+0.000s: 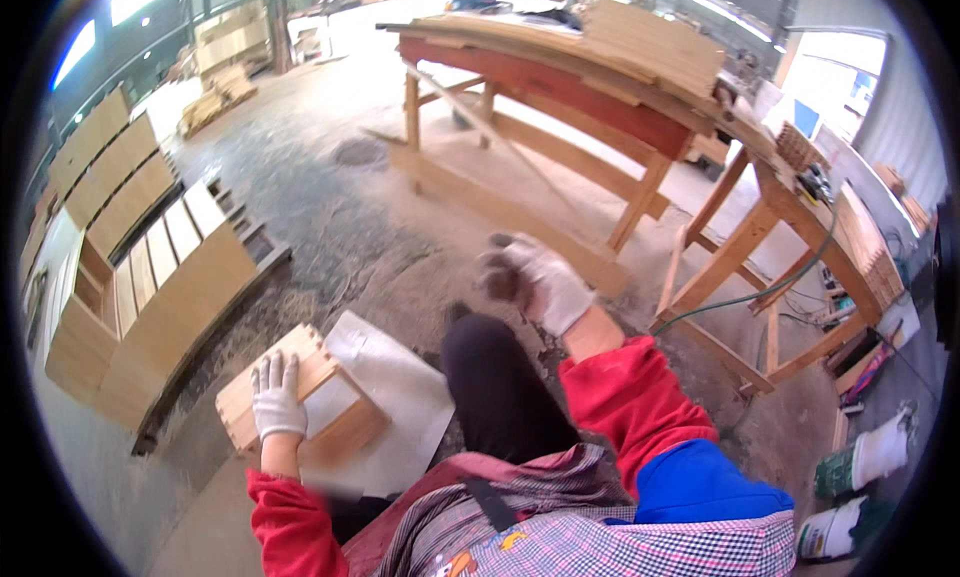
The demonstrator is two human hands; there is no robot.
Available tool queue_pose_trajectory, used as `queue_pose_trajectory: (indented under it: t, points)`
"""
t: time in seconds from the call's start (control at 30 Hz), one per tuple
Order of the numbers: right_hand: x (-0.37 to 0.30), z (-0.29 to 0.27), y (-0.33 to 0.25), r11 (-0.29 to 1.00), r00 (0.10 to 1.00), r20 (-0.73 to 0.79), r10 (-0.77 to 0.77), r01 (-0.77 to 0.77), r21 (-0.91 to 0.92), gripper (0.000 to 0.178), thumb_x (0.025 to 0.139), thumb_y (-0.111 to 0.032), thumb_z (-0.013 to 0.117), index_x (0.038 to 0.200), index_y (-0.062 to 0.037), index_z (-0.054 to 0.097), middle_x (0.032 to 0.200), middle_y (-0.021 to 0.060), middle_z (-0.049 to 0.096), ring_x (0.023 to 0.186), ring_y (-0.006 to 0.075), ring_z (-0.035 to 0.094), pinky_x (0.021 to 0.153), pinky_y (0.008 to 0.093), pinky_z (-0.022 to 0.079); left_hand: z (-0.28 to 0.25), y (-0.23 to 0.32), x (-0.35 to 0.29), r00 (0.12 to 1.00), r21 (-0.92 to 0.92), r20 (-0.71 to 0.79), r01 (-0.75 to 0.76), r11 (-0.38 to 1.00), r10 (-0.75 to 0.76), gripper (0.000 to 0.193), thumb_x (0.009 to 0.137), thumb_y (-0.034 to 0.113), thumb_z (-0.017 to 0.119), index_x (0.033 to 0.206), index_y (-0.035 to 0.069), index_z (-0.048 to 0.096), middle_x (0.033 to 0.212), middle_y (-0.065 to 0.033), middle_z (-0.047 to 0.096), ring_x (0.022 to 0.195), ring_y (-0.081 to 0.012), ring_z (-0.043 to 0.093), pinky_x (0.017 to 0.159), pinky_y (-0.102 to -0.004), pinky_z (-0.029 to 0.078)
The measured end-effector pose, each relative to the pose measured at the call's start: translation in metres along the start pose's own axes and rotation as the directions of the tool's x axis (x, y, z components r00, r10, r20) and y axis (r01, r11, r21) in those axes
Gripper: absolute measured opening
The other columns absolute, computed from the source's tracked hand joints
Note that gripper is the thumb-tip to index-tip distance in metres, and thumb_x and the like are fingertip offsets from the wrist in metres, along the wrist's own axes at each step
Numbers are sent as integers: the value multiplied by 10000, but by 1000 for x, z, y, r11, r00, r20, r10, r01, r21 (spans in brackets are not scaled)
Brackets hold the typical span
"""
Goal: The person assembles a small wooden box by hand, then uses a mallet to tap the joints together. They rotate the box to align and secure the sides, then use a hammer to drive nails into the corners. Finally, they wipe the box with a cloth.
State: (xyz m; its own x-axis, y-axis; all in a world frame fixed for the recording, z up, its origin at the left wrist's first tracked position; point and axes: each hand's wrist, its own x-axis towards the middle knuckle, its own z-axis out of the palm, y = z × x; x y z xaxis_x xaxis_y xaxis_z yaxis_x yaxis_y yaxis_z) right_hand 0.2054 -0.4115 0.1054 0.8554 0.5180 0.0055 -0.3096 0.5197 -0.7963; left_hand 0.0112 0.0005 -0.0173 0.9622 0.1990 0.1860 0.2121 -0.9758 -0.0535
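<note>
My left hand [279, 402], in a pale work glove, lies flat on a light wooden box frame [345, 424] with finger-jointed corners. Its fingers are stretched out across the top board. The frame rests low at the left, partly over a light grey sheet [400, 387]. My right hand [540, 285], gloved too, is raised in front of my knee, away from the frame. Its fingers are curled and somewhat blurred around a dark patch; whether that is an object or the glove's dirty palm side is unclear.
Stacked wooden boxes [185, 287] stand on a pallet at the left. A wooden workbench [560, 77] with boards on top spans the far side, its frame legs reaching right. A green hose [760, 295] hangs there. White buckets [865, 462] stand at the lower right.
</note>
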Motion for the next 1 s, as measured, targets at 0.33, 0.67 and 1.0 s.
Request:
queue_pose_trajectory:
  t: [0.33,0.67,1.0]
  points:
    - [-20,-175,-268,815,813,-262,-521,565,133,624,975,-606,444,926,-42,709,911,168,735,829,344,698,808,502,579,-32,-1,-4,987,-269,156,86,959,-45,826,781,352,760,1481,80,417,1548,-195,375,1444,-384,311,1219,-480,194]
    - [27,-212,-364,796,726,-331,-602,512,-325,97,922,-229,711,904,-137,688,662,-22,575,581,130,574,513,272,485,-34,-117,-44,854,-44,62,519,854,-516,866,777,357,743,1514,109,361,1559,-171,353,1447,-331,315,1202,-438,239]
    - [-4,-443,-567,864,721,-476,-503,408,-295,376,986,-317,554,1168,0,642,1123,170,687,979,297,666,878,426,552,24,-135,-64,619,-789,483,614,-2,-620,909,859,347,763,1571,143,236,1491,-135,454,1325,-272,479,1076,-378,403]
